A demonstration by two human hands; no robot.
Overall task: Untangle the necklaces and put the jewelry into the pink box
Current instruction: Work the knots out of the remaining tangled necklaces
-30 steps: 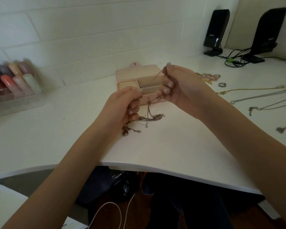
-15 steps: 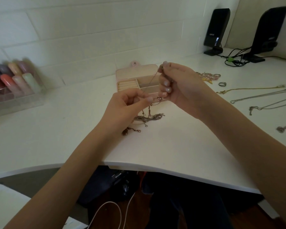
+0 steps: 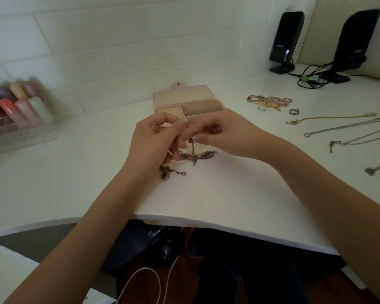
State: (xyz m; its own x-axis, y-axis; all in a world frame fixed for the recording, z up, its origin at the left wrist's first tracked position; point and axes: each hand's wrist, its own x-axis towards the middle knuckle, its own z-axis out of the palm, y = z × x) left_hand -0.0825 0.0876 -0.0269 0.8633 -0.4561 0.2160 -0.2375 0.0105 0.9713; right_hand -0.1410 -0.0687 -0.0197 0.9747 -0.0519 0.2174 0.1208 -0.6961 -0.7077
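Both hands met over the white desk [image 3: 228, 194]: the left hand [image 3: 154, 143] pinched a thin chain strand, fingers curled, and the right hand [image 3: 224, 137] nipped the fine-linked tangled necklaces [image 3: 195, 155] at its fingertips. The knotted heap lay at their six o'clock, partly hidden by the left fingers. At twelve o'clock sat the open, padded pink box [image 3: 189, 104], its front edge covered.

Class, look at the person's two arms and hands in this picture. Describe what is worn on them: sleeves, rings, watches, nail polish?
Both forearms are bare to the frame's edge, with no sleeve in view. No watch, bracelet or ring shows on the left hand or the right hand. The fingernails that show look pale and glossy, perhaps lightly polished; the picture is too soft to be sure.
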